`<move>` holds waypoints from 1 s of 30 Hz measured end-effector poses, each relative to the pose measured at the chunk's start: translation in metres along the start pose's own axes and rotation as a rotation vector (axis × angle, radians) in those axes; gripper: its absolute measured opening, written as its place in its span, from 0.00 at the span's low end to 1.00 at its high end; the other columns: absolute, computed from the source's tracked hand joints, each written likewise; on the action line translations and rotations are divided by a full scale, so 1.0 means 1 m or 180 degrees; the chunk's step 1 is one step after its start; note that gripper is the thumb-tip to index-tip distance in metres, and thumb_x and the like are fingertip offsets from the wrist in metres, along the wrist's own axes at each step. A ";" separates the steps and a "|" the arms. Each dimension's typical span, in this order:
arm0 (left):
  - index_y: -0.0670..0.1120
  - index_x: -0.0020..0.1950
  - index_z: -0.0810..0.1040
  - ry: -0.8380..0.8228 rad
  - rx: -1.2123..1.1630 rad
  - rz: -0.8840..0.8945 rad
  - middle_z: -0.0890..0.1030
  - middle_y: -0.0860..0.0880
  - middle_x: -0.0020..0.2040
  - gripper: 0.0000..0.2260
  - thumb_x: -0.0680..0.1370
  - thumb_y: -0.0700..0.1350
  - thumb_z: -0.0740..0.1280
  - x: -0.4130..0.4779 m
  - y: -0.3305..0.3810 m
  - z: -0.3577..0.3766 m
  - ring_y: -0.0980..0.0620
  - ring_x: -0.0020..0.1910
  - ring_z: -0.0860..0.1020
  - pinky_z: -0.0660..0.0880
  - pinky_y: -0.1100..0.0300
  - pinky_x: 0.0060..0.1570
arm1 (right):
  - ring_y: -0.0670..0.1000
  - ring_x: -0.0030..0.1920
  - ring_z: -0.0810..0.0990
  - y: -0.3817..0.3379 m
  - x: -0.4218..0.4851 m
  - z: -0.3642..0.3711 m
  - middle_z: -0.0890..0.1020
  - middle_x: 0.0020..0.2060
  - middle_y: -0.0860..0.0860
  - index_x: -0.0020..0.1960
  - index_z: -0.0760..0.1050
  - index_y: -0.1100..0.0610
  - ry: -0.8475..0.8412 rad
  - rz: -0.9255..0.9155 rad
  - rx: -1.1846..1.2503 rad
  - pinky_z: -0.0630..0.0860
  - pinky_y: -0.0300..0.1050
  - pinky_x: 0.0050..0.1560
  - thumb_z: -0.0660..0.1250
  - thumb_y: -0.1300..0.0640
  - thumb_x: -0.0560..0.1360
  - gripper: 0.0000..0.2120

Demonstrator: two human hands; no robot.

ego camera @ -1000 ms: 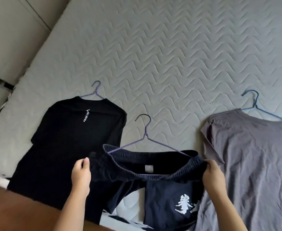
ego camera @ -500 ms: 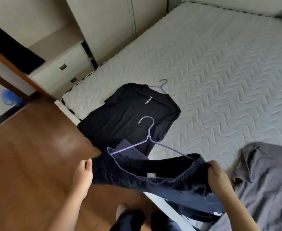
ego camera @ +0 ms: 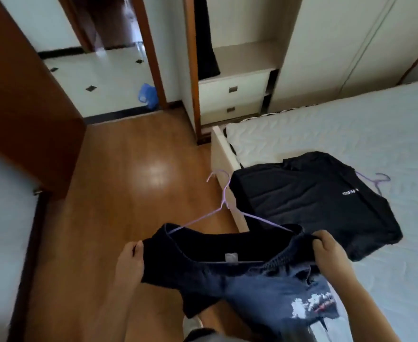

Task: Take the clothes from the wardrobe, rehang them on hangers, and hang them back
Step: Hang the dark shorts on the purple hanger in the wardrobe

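I hold dark navy shorts (ego camera: 227, 275) with a white print on one leg, stretched by the waistband over a purple hanger (ego camera: 224, 201) whose hook points up and away. My left hand (ego camera: 131, 257) grips the waistband's left end and my right hand (ego camera: 328, 250) grips its right end. A black T-shirt (ego camera: 314, 201) on another purple hanger (ego camera: 375, 181) lies flat on the bed (ego camera: 351, 134) to the right. The open wardrobe (ego camera: 242, 60) stands ahead, with a dark garment (ego camera: 205, 38) hanging inside.
Two white drawers (ego camera: 232, 97) sit under the wardrobe's shelf. Wooden floor (ego camera: 134, 169) stretches between the bed frame and a brown door (ego camera: 23, 90) on the left. A blue object (ego camera: 147, 95) lies on the tiled floor beyond the doorway.
The view has swung left from the bed toward the wardrobe. The shorts on their hanger have been lifted off the bed, still held in both hands. The grey shirt has left the view.
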State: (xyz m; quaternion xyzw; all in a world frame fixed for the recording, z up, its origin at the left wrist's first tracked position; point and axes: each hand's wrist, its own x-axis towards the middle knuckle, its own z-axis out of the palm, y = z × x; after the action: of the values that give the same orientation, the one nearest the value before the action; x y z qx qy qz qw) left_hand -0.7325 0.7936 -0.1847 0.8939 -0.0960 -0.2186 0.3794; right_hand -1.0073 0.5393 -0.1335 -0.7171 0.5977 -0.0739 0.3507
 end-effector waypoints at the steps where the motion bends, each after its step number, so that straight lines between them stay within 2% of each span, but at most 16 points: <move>1: 0.43 0.47 0.70 0.0105 -0.0055 -0.0068 0.72 0.51 0.38 0.11 0.81 0.46 0.53 0.009 -0.013 -0.020 0.49 0.41 0.72 0.66 0.60 0.35 | 0.62 0.47 0.75 -0.022 0.001 0.017 0.76 0.43 0.61 0.50 0.71 0.64 -0.0094 -0.0157 -0.0064 0.65 0.48 0.46 0.56 0.66 0.76 0.07; 4: 0.41 0.46 0.73 0.0318 -0.0295 -0.0313 0.74 0.47 0.39 0.12 0.81 0.45 0.54 0.029 -0.041 -0.060 0.50 0.39 0.73 0.67 0.61 0.36 | 0.58 0.41 0.72 -0.075 0.004 0.051 0.75 0.39 0.60 0.45 0.68 0.59 -0.0262 -0.0593 -0.0189 0.63 0.47 0.41 0.57 0.67 0.75 0.05; 6: 0.41 0.44 0.72 0.0426 -0.0335 -0.0423 0.74 0.46 0.39 0.12 0.81 0.45 0.53 0.045 -0.047 -0.073 0.48 0.39 0.73 0.67 0.57 0.37 | 0.58 0.38 0.71 -0.095 0.013 0.067 0.75 0.38 0.61 0.46 0.68 0.61 -0.0454 -0.0754 -0.0258 0.63 0.49 0.37 0.56 0.66 0.76 0.03; 8: 0.43 0.42 0.71 0.0507 -0.0372 -0.0462 0.73 0.47 0.37 0.12 0.81 0.45 0.54 0.062 -0.043 -0.080 0.49 0.36 0.71 0.66 0.57 0.34 | 0.58 0.36 0.72 -0.108 0.028 0.081 0.75 0.38 0.61 0.48 0.68 0.63 -0.0646 -0.0768 -0.0351 0.64 0.47 0.33 0.55 0.64 0.77 0.04; 14: 0.44 0.42 0.72 0.0591 -0.0286 -0.0372 0.74 0.49 0.36 0.11 0.80 0.46 0.55 0.137 -0.008 -0.079 0.51 0.36 0.72 0.67 0.58 0.33 | 0.55 0.39 0.72 -0.156 0.106 0.111 0.74 0.39 0.55 0.50 0.68 0.60 -0.0683 -0.0674 -0.0200 0.67 0.45 0.36 0.55 0.64 0.78 0.05; 17: 0.46 0.41 0.72 0.0637 -0.0107 -0.0271 0.74 0.50 0.35 0.10 0.80 0.46 0.56 0.191 0.020 -0.081 0.51 0.36 0.73 0.66 0.58 0.34 | 0.54 0.38 0.72 -0.186 0.163 0.127 0.74 0.36 0.53 0.49 0.69 0.60 -0.0688 -0.0694 -0.0102 0.68 0.44 0.36 0.55 0.64 0.77 0.04; 20: 0.46 0.43 0.73 0.0727 0.0147 -0.0148 0.75 0.50 0.36 0.10 0.80 0.46 0.56 0.251 0.061 -0.083 0.51 0.37 0.73 0.66 0.58 0.34 | 0.57 0.42 0.73 -0.230 0.230 0.144 0.75 0.39 0.56 0.49 0.69 0.60 -0.0664 -0.0770 0.0018 0.67 0.48 0.37 0.56 0.65 0.76 0.04; 24: 0.46 0.46 0.72 0.0825 0.0309 -0.0190 0.73 0.52 0.35 0.10 0.80 0.47 0.55 0.335 0.120 -0.085 0.50 0.38 0.72 0.65 0.56 0.37 | 0.56 0.45 0.72 -0.291 0.313 0.149 0.74 0.43 0.57 0.49 0.69 0.60 -0.0651 -0.0848 0.0169 0.65 0.46 0.45 0.57 0.65 0.76 0.05; 28: 0.45 0.43 0.70 0.0739 0.0436 0.0009 0.71 0.51 0.34 0.10 0.80 0.47 0.54 0.412 0.179 -0.080 0.54 0.35 0.70 0.64 0.61 0.32 | 0.57 0.45 0.71 -0.339 0.382 0.146 0.74 0.44 0.58 0.49 0.68 0.60 -0.0569 -0.0752 0.0263 0.65 0.46 0.44 0.56 0.65 0.76 0.05; 30: 0.45 0.42 0.69 0.0651 0.0389 0.0053 0.70 0.52 0.34 0.10 0.80 0.47 0.55 0.443 0.200 -0.075 0.53 0.35 0.70 0.63 0.58 0.33 | 0.56 0.44 0.71 -0.357 0.413 0.147 0.74 0.43 0.58 0.49 0.68 0.60 -0.0505 -0.0662 0.0349 0.65 0.46 0.42 0.55 0.65 0.77 0.05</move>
State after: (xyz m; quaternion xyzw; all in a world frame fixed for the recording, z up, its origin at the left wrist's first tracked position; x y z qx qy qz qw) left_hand -0.3066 0.5526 -0.1355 0.9321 -0.0774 -0.1169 0.3338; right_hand -0.5289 0.2391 -0.1611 -0.7585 0.4857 -0.0855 0.4260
